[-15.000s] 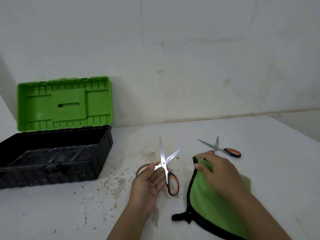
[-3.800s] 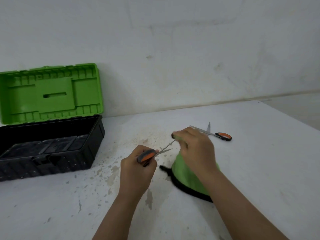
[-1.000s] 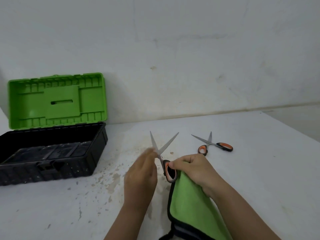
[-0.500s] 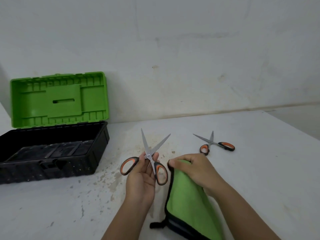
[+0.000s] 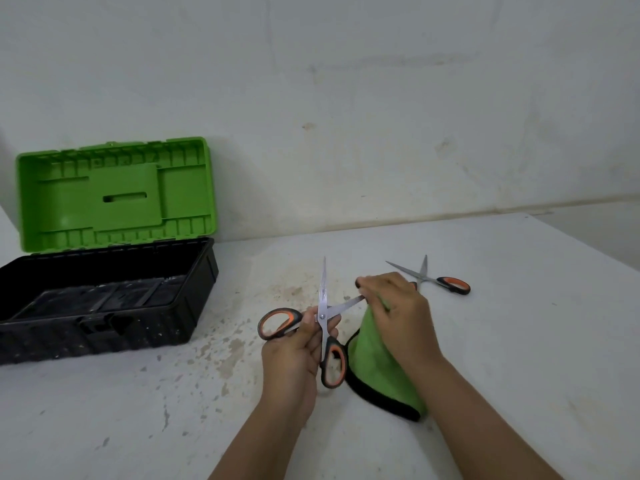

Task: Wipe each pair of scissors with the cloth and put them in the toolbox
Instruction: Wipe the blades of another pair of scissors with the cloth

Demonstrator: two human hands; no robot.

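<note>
While your left hand point(image 5: 294, 351) grips one pair of scissors point(image 5: 320, 327) near the pivot, fingers curled round it, its blades are spread wide, one pointing to the far side, the other right. Your right hand point(image 5: 398, 317) has fingers curled, pinching the green cloth point(image 5: 377, 368) over the tip of the right-pointing blade; the rest of the cloth hangs down to the white table point(image 5: 519, 341). Count: two scissors, one cloth, one toolbox. The second pair of scissors point(image 5: 436, 280) lies flat on the table just beyond your right hand, blades parted, untouched. The toolbox point(image 5: 104, 299) sits far left, well apart from both hands, green lid point(image 5: 114, 194) upright and open, black tray point(image 5: 104, 296) showing no scissors.
</note>
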